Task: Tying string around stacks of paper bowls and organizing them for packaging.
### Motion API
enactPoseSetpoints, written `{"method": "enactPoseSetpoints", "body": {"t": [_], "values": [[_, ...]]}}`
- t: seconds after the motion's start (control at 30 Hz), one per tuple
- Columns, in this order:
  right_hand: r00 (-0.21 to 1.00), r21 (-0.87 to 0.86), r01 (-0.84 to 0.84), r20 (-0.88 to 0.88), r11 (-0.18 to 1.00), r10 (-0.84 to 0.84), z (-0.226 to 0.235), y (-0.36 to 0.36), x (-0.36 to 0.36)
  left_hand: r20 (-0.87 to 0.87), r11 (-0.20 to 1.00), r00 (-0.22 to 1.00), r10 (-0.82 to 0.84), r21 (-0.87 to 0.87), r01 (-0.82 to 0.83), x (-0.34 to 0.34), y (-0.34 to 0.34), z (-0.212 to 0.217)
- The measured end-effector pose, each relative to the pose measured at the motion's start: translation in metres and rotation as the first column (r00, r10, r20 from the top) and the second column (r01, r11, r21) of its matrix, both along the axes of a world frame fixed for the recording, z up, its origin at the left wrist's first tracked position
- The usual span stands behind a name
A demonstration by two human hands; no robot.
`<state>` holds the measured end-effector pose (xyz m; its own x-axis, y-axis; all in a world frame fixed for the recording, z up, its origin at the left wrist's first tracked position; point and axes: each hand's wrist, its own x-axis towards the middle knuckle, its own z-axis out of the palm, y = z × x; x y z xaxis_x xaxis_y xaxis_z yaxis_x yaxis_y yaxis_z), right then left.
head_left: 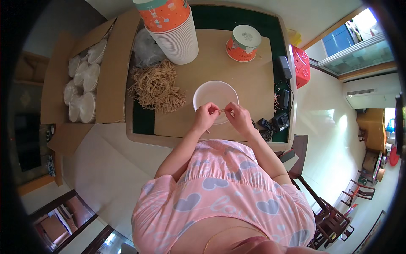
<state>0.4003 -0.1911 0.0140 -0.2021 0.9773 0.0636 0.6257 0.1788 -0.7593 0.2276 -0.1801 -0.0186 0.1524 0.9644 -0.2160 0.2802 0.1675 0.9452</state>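
Note:
Both hands are close together over the near part of a white paper bowl [215,91] on the cardboard sheet. My left hand [206,115] is closed in a pinch on a short piece of tan string [222,111]. My right hand [240,117] pinches the same string from the other side, with a bit of it showing by the fingertips. Left of the bowl lies a loose, tangled heap of tan string [157,86]. The fingers hide part of the bowl's near rim.
A tall stack of paper bowls [177,42] stands at the back left beside a clear plastic bag [147,48]. An orange printed bowl [242,51] sits upside down at the back right. Black adapters [281,122] line the right edge. An open carton [111,80] holds white bowl stacks.

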Motion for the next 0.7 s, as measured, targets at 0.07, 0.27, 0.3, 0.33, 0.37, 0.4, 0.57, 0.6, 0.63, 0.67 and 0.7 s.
{"method": "enactPoseSetpoints", "body": {"t": [0.07, 0.27, 0.3, 0.33, 0.37, 0.4, 0.57, 0.6, 0.63, 0.67, 0.7], "values": [[1.0, -0.009, -0.002, -0.002, 1.0, 0.002, 0.003, 0.0, -0.001, 0.005, 1.0, 1.0, -0.001, 0.01, 0.001, -0.001, 0.0, -0.001], [1.0, -0.021, -0.029, 0.0, 0.999, 0.029, 0.008, -0.001, -0.001, 0.055, 0.999, 0.998, 0.032, -0.006, -0.032, 0.0, 0.001, 0.001], [1.0, -0.024, -0.026, -0.001, 0.999, 0.026, 0.008, -0.001, -0.001, 0.057, 1.0, 0.998, 0.031, -0.005, -0.031, 0.0, 0.001, 0.001], [1.0, -0.027, -0.023, -0.002, 0.999, 0.023, 0.008, -0.001, -0.001, 0.057, 1.0, 0.998, 0.031, -0.005, -0.031, 0.0, 0.0, 0.001], [1.0, -0.027, -0.023, -0.002, 0.999, 0.023, 0.008, -0.001, -0.001, 0.097, 0.997, 0.994, 0.047, -0.06, -0.041, 0.0, 0.001, 0.004], [1.0, -0.029, -0.021, -0.009, 0.999, 0.021, 0.008, -0.001, -0.001, 0.135, 0.992, 0.989, 0.065, -0.115, -0.049, 0.0, 0.001, 0.007], [1.0, -0.02, -0.016, -0.013, 1.0, 0.016, 0.007, -0.002, -0.002, 0.082, 0.994, 0.996, -0.028, -0.104, 0.036, -0.002, 0.0, 0.01], [1.0, -0.018, -0.018, -0.014, 1.0, 0.018, 0.007, -0.002, -0.002, 0.05, 0.991, 0.996, -0.075, -0.11, 0.08, -0.003, 0.001, 0.01], [1.0, -0.016, -0.02, -0.014, 1.0, 0.019, 0.007, -0.002, -0.002, 0.05, 0.991, 0.996, -0.073, -0.11, 0.079, -0.003, 0.0, 0.01], [1.0, -0.015, -0.019, -0.014, 1.0, 0.018, 0.006, -0.002, -0.002, 0.047, 0.992, 0.997, -0.066, -0.101, 0.07, -0.002, 0.0, 0.01], [1.0, -0.015, -0.025, -0.002, 1.0, 0.025, 0.006, -0.002, -0.001, 0.045, 0.994, 0.997, -0.058, -0.092, 0.062, -0.002, 0.0, 0.01]]}}
